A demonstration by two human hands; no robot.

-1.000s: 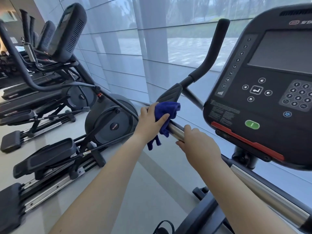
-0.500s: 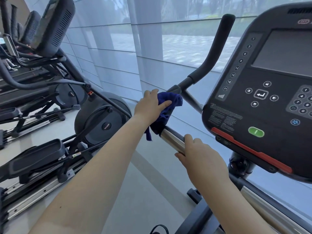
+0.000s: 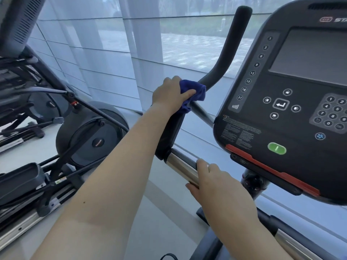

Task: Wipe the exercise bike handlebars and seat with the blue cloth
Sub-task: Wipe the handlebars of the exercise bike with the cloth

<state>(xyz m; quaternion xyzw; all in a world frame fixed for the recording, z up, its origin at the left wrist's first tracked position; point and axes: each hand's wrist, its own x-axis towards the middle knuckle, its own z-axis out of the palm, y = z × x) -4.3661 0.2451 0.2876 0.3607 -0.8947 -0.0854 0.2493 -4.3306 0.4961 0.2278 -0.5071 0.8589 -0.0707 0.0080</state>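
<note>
The blue cloth [image 3: 193, 91] is bunched on the black handlebar [image 3: 230, 53], at the bend where the upright grip meets the lower black pad. My left hand [image 3: 170, 94] grips the cloth and presses it against the bar. Lower down, my right hand [image 3: 216, 182] curls around the chrome section of the handlebar [image 3: 180, 166] just below the black pad. The seat is out of view.
The machine's black console [image 3: 293, 102] with keypad and green button stands close on the right. Another exercise machine [image 3: 90, 136] with pedals and rails fills the left. A window wall with sheer blinds [image 3: 116, 44] runs behind, and pale floor [image 3: 165, 226] lies between the machines.
My left hand has slid the blue cloth up the bar, from the chrome section over the black pad to the bend. My right hand keeps its hold on the chrome part.
</note>
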